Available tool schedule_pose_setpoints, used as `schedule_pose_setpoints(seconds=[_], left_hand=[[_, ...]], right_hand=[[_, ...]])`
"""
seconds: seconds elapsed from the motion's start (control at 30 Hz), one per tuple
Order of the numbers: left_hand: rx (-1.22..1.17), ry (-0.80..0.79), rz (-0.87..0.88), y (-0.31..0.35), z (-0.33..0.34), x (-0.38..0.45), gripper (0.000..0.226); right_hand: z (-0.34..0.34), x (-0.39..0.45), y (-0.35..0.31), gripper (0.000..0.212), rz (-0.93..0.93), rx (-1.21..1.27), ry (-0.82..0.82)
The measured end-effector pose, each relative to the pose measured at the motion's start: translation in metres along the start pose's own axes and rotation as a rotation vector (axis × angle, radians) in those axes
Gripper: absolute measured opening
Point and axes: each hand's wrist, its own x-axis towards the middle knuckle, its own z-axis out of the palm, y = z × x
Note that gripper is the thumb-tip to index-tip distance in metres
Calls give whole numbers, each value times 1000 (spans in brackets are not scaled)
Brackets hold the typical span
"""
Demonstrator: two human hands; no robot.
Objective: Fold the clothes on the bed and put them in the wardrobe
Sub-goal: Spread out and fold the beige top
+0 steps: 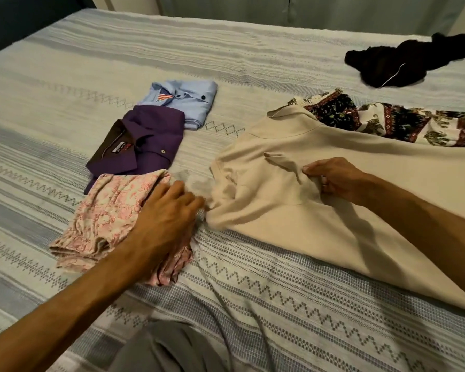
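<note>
The bed point(118, 57) wears a matt woven cover with a raised, slightly coarse texture and stitched geometric bands. The beige garment point(333, 183) is a soft, matt cloth with a faintly brushed look. The purple shirt point(151, 140) is smooth cloth with a slight sheen; the light blue shirt point(191, 100) is smooth and matt. The pink printed garment point(105, 210) is thin, crinkled cloth. The patterned garment point(387, 122) looks light and smooth, the black garment point(403, 63) dull and crumpled.

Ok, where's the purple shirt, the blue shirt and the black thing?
purple shirt point(145, 140): head view, on its folded front.
blue shirt point(188, 100): head view, on its folded front by the buttons.
black garment point(403, 63): head view, on its crumpled middle.
</note>
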Motion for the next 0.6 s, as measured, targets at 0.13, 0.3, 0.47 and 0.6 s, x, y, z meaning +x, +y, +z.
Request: schedule_pose_setpoints(seconds=[0.13, 0.3, 0.47, 0.6], left_hand=[[-96, 3, -223, 8, -5, 3, 46], [-426, -126, -302, 70, -8, 26, 54], [-1186, -328, -659, 58, 22, 65, 60], [-1209, -545, -631, 45, 29, 86, 75]], right_hand=[[8, 6, -11, 24, -126, -242, 116], [8, 3, -21, 32, -135, -529, -52], [-2, 0, -4, 20, -183, -380, 17], [-4, -3, 7, 27, -244, -136, 67]])
